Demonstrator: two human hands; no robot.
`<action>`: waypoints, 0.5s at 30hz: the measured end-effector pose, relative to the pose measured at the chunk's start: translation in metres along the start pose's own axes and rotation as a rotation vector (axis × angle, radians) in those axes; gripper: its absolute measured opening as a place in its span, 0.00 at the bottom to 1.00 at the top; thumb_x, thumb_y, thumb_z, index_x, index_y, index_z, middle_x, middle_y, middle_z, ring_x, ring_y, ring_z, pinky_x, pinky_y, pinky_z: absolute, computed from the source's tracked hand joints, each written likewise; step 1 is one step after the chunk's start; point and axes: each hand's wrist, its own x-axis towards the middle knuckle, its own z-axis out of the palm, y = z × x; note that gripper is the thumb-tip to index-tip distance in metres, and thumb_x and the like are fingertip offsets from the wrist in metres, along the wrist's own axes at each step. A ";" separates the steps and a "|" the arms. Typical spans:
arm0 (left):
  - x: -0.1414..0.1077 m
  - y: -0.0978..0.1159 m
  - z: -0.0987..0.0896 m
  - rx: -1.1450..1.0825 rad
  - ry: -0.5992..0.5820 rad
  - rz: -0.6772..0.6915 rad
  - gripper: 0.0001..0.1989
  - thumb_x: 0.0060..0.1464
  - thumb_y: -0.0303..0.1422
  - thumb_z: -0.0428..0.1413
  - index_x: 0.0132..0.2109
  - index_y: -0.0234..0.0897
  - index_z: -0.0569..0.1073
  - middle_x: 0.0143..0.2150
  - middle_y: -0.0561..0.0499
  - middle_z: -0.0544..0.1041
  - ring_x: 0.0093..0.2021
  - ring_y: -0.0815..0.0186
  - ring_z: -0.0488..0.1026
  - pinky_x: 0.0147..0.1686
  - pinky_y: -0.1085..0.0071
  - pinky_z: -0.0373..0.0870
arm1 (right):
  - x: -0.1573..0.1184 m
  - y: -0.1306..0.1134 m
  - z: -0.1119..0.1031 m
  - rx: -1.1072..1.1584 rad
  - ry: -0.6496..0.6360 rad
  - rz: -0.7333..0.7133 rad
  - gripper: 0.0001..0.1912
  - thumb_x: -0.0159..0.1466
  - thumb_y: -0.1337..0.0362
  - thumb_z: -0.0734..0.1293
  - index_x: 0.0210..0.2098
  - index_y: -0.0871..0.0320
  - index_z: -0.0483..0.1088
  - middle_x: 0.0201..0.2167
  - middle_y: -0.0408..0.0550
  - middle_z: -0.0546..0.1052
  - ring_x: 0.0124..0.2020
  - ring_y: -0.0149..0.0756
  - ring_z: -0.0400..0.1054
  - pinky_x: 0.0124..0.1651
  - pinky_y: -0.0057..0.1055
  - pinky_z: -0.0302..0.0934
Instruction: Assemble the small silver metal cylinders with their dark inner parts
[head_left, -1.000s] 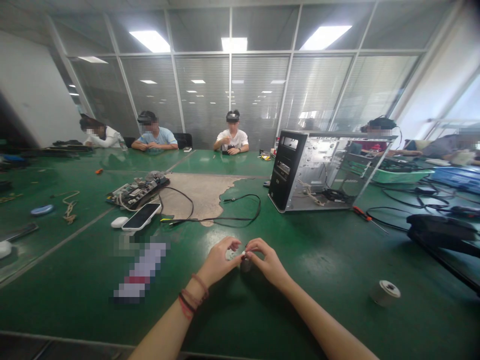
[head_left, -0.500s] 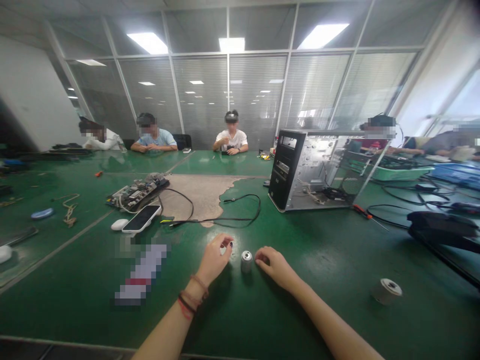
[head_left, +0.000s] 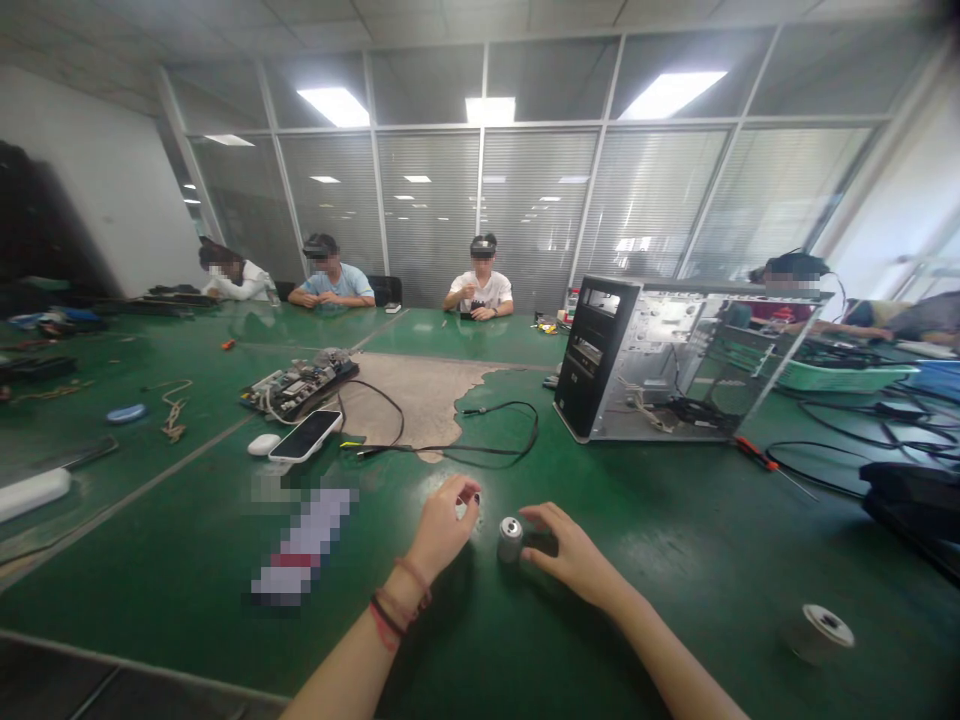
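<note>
A small silvery metal cylinder (head_left: 510, 540), with dark holes in its bright top, stands upright on the green table between my hands. My left hand (head_left: 450, 520) is just left of it, thumb and fingers curled together. A tiny dark spot shows at those fingertips; what it is I cannot make out. On the other side, my right hand (head_left: 566, 550) has its thumb and forefinger apart beside the cylinder, close to its right wall. Whether they touch it is hard to tell. A second, similar metal cylinder (head_left: 819, 634) stands farther right, away from both hands.
An open computer case (head_left: 600, 370) stands at the right, with an orange-handled screwdriver (head_left: 756, 453) in front. Ahead lie a black cable (head_left: 510, 452), a circuit board assembly (head_left: 301, 384) and a phone (head_left: 305, 436). A blurred-out strip (head_left: 304, 545) lies left. Several people sit across the table.
My right hand has opened its thumb and forefinger wider beside the cylinder. My left hand keeps its curl. The whole view has shifted, so things appear farther right and slightly lower.
</note>
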 end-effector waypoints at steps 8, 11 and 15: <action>0.000 0.001 -0.001 0.016 0.022 0.023 0.09 0.51 0.24 0.48 0.38 0.37 0.70 0.34 0.51 0.72 0.35 0.67 0.70 0.38 0.72 0.66 | 0.003 -0.017 0.023 0.052 0.012 -0.065 0.27 0.59 0.60 0.64 0.57 0.53 0.58 0.52 0.51 0.68 0.53 0.43 0.60 0.56 0.39 0.53; 0.000 -0.001 0.000 0.032 0.027 0.031 0.09 0.51 0.24 0.48 0.38 0.37 0.70 0.34 0.51 0.72 0.35 0.66 0.70 0.38 0.71 0.66 | 0.005 -0.020 0.025 0.084 0.024 -0.056 0.22 0.58 0.62 0.63 0.53 0.52 0.61 0.47 0.48 0.71 0.47 0.41 0.65 0.51 0.36 0.56; 0.001 -0.003 0.001 0.057 0.026 0.038 0.09 0.51 0.24 0.48 0.38 0.37 0.70 0.33 0.52 0.72 0.34 0.66 0.70 0.37 0.71 0.66 | 0.003 -0.022 0.022 0.164 0.072 -0.016 0.19 0.55 0.63 0.66 0.46 0.53 0.63 0.37 0.43 0.74 0.36 0.36 0.68 0.41 0.31 0.60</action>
